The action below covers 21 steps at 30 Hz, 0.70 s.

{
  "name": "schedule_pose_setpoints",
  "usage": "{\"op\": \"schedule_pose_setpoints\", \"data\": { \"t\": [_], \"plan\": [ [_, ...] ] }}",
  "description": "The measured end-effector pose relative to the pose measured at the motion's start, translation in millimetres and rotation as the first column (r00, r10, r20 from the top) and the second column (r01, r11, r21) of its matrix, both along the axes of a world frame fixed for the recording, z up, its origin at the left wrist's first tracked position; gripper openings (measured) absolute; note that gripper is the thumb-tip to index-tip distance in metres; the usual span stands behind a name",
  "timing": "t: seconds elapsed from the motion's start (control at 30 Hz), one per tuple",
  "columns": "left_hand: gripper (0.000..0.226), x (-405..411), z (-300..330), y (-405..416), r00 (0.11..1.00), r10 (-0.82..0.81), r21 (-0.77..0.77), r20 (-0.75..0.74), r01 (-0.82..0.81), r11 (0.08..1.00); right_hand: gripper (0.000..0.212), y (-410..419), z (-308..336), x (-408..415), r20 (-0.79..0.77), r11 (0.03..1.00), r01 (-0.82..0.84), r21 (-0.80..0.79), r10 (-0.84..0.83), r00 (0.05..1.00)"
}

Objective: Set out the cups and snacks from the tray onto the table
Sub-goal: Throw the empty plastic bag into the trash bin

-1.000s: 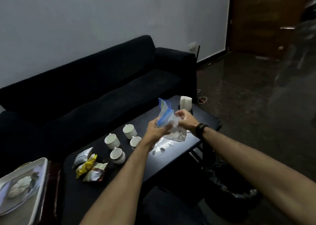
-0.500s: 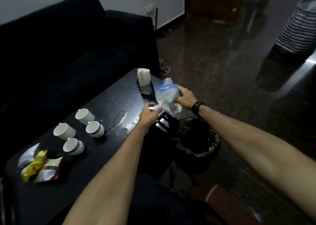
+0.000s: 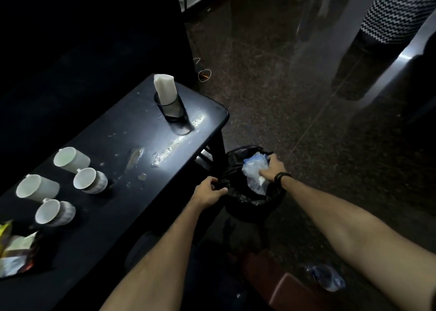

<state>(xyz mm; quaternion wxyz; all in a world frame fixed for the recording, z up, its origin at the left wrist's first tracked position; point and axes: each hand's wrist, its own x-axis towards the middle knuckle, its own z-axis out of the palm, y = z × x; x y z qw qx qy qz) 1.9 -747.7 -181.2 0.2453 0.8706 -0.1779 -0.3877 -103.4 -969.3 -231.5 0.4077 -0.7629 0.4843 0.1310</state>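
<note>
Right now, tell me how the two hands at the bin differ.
The left hand grips the rim of the black bin liner; the right hand pushes the clear plastic bag down inside. The right wrist wears a dark band; the left is bare. Both are at the bin beside the table.

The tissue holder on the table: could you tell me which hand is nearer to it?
Left. The left hand grips the bin liner beside the table, below the tissue holder; the right hand is farther, over the bin.

Four cups [image 3: 63, 181] on the table [image 3: 146, 131]; bin [image 3: 250, 192] right of it.
</note>
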Motion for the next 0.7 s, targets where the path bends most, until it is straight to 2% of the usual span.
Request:
{"op": "schedule_pose_setpoints", "data": {
  "t": [0.07,0.13,0.23,0.3,0.4,0.5,0.63,0.7],
  "plan": [
    [0.061,-3,-9,-3,1.000,-0.014,0.013,-0.014,0.014,1.000,0.068,4,-17,3,-0.056,1.000,0.006,-0.001,-0.006,0.998],
    [0.061,-5,-18,-4,0.999,-0.024,0.024,-0.021,0.024,0.999,0.070,5,-31,8,-0.074,0.996,0.083,0.018,-0.082,0.994],
    [0.061,-6,-27,-4,0.999,-0.041,0.048,-0.021,0.041,0.998,0.094,2,-43,19,-0.073,0.972,0.213,0.101,-0.206,0.976],
    [0.061,-5,-32,-2,0.998,-0.055,0.064,-0.019,0.056,0.996,0.101,1,-49,23,-0.082,0.966,0.246,0.080,-0.239,0.967],
    [0.061,-2,-32,0,0.999,-0.048,0.078,-0.015,0.049,0.996,0.090,5,-54,24,-0.133,0.993,0.116,-0.028,-0.119,0.984],
    [0.061,2,-26,0,0.999,-0.039,0.077,-0.012,0.040,0.996,0.079,11,-53,26,-0.152,1.000,-0.006,-0.031,0.002,0.988],
    [0.059,6,-13,-3,1.000,-0.021,0.049,0.018,0.020,0.999,0.077,14,-44,27,-0.134,0.994,-0.111,0.006,0.110,0.985],
    [0.059,6,-5,-5,0.999,-0.018,0.028,0.032,0.017,0.999,0.075,18,-36,27,-0.121,0.966,-0.244,-0.087,0.233,0.965]
  ]
}}
